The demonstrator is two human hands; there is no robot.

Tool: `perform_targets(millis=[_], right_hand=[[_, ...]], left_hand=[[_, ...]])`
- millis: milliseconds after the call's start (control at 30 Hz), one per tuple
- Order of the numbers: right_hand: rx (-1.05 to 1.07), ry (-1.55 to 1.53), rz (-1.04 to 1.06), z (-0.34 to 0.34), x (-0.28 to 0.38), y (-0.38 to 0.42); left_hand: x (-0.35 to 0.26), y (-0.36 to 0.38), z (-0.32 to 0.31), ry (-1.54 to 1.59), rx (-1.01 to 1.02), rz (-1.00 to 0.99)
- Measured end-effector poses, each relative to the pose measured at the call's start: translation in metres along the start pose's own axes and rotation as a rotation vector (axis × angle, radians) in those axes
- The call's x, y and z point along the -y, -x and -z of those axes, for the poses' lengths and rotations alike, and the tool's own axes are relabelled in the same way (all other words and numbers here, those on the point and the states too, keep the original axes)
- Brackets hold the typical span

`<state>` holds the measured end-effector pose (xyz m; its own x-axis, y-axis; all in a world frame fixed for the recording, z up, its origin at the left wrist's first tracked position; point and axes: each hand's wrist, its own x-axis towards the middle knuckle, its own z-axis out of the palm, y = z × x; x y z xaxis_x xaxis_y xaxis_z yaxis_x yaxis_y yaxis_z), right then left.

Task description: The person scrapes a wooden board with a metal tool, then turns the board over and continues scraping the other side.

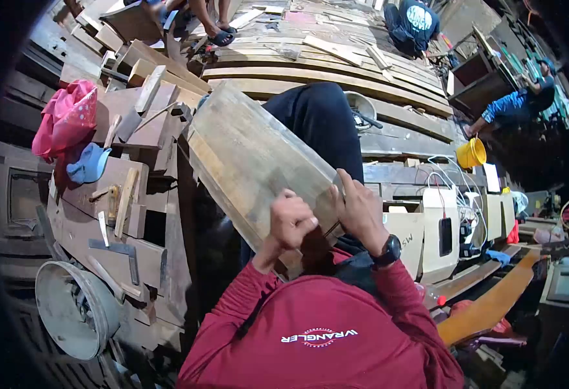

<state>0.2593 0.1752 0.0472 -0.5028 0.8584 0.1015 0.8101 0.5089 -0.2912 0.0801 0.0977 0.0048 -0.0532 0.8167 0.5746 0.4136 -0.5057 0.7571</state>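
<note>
A wide, worn wooden panel (pixel 245 142) lies slantwise across my lap, its far end raised against the bench on the left. My left hand (pixel 291 222) is over the panel's near part with its fingers curled into a fist; whatever it may hold is hidden. My right hand (pixel 362 211), with a dark watch (pixel 389 249) on the wrist, grips the panel's near right edge. A thin dark line, too small to identify, shows just below the right hand's fingers.
On the left, a workbench (pixel 158 249) carries a try square (pixel 119 249), wood pieces, a blue cap (pixel 88 163) and a pink cloth bag (pixel 70 117). A bucket (pixel 77 311) stands below. Pale boxes (pixel 437 227) with cables are right. Other people sit farther off among planks.
</note>
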Motion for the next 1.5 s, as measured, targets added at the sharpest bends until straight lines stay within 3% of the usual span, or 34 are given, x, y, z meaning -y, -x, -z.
perform_targets(millis=[100, 200, 233, 333, 400, 467, 533, 567, 667, 733, 800, 867, 933, 1000, 1067, 1133, 1333, 1433, 1500], right_hand=[[-0.073, 0.067, 0.009, -0.01, -0.002, -0.001], [-0.097, 0.056, 0.001, -0.011, -0.002, -0.003], [-0.104, 0.038, 0.0, -0.01, -0.002, -0.003], [-0.144, -0.005, -0.001, -0.015, -0.003, -0.003], [-0.13, 0.007, -0.007, -0.013, -0.004, -0.004], [-0.132, -0.003, -0.011, -0.012, -0.004, -0.003], [-0.159, -0.026, 0.002, -0.014, -0.005, -0.003], [-0.158, -0.037, -0.004, -0.014, -0.004, -0.003], [-0.156, -0.023, 0.003, -0.014, -0.005, -0.004], [-0.146, 0.005, -0.002, -0.014, -0.005, -0.001], [-0.166, 0.006, -0.004, -0.013, -0.004, -0.002], [-0.214, -0.04, 0.03, -0.019, -0.007, -0.002], [-0.202, -0.068, 0.029, -0.016, -0.007, -0.002], [-0.175, -0.025, 0.006, -0.013, -0.005, -0.002], [-0.167, -0.019, 0.002, -0.013, -0.005, -0.002], [-0.18, -0.022, 0.007, -0.015, -0.005, 0.0], [-0.178, -0.036, -0.005, -0.01, -0.003, -0.001], [-0.182, -0.049, -0.002, -0.013, -0.003, -0.001], [-0.176, -0.04, 0.006, -0.014, -0.004, 0.0]], left_hand=[[-0.027, 0.017, -0.021, 0.066, 0.148, -0.093], [0.006, 0.003, -0.004, 0.073, -0.088, -0.01], [0.012, -0.005, 0.007, 0.016, -0.115, 0.111], [-0.009, -0.001, -0.012, 0.053, -0.064, 0.031], [-0.034, 0.013, -0.019, 0.121, 0.13, -0.044], [-0.021, 0.012, -0.012, 0.14, 0.096, -0.052], [0.008, -0.001, 0.006, 0.028, -0.077, 0.081], [0.013, -0.004, 0.013, -0.05, -0.068, 0.196], [-0.014, 0.003, -0.009, 0.046, -0.042, -0.007], [-0.038, 0.012, -0.019, 0.075, 0.148, -0.05], [-0.03, 0.015, -0.018, 0.076, 0.13, -0.041], [0.003, 0.008, -0.004, 0.002, -0.017, -0.001], [0.022, 0.004, 0.015, -0.181, -0.093, 0.139], [0.0, 0.006, 0.01, 0.051, -0.078, 0.095], [-0.033, 0.011, -0.002, 0.147, 0.096, -0.035], [-0.044, 0.014, -0.006, 0.199, 0.191, -0.045], [0.001, 0.001, 0.013, 0.036, -0.01, 0.026], [-0.028, 0.014, -0.002, 0.159, 0.19, -0.056], [-0.018, 0.015, 0.002, 0.108, 0.146, -0.04]])
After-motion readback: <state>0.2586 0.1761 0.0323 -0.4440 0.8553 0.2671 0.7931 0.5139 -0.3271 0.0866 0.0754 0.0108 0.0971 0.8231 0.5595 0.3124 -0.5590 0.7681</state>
